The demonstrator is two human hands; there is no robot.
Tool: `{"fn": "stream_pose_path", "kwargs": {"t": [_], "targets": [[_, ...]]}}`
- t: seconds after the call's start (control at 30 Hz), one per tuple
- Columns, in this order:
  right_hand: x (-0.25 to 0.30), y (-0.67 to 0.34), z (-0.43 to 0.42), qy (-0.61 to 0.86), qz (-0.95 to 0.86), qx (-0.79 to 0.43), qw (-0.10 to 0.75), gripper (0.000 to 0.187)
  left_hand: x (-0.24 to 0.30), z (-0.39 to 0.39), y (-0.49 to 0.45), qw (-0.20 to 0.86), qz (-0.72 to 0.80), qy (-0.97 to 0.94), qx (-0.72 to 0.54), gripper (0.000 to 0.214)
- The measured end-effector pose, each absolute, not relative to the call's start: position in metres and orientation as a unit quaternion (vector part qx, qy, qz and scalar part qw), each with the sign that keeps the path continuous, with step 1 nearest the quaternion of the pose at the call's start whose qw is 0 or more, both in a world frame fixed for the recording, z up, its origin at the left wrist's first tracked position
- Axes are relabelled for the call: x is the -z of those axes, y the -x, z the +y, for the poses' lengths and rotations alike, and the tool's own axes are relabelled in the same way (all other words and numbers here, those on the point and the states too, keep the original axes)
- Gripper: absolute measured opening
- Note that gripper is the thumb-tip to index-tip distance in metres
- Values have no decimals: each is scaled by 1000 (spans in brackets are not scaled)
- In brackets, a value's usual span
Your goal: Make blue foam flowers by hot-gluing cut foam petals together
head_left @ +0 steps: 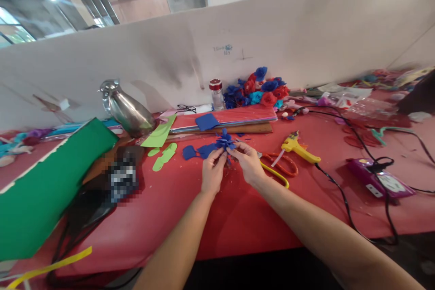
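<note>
Between my two hands is a blue paper flower [224, 140] with frilled petals, held above the red table. My left hand [213, 171] pinches it low on its left side. From the right, the fingertips of my right hand [247, 159] are closed on its petals. Just left of the flower lie blue paper petal pieces [206, 150]. Light green petal cutouts [164, 157] rest farther left. Beside my right wrist are scissors with orange and yellow handles [279, 181], partly covered by my hand. A yellow glue gun [299, 148] lies past them.
A stack of coloured paper [244, 115] lies behind my hands, near red and blue paper flowers [268, 88] and a glass jar [216, 95]. At left are a steel jug [127, 108] and green board [50, 190]. Black cables run from a purple power box [380, 181] at right.
</note>
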State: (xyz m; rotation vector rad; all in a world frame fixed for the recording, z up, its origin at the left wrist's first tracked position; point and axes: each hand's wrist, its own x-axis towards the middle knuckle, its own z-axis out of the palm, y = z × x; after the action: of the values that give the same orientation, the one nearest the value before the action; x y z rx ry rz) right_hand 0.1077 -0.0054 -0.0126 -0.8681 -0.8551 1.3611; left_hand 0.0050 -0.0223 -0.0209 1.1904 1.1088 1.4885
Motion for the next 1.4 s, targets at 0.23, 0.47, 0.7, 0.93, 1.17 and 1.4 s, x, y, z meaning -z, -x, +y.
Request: {"fn": "stream_pose_path", "kwargs": {"t": [0.23,0.47,0.7,0.93,1.17,1.4], "targets": [[11,-108,-7,377,-381,-587,607,26,16,-25,-8,511,465,-403,-600,36],[13,-107,-6,392,-414,-547,612,20,15,-24,-7,513,470,-378,-611,31],[14,-108,-5,385,-452,-530,605,16,18,-21,-5,529,449,-356,-625,27],[14,-105,-7,386,-451,-552,586,12,14,-20,-5,527,458,-310,-646,28],[19,-108,-1,431,-442,-512,597,21,16,-15,0,534,494,-248,-639,32],[-9,-173,9,510,-597,-340,517,21,20,-12,4,562,476,-215,-641,29]]}}
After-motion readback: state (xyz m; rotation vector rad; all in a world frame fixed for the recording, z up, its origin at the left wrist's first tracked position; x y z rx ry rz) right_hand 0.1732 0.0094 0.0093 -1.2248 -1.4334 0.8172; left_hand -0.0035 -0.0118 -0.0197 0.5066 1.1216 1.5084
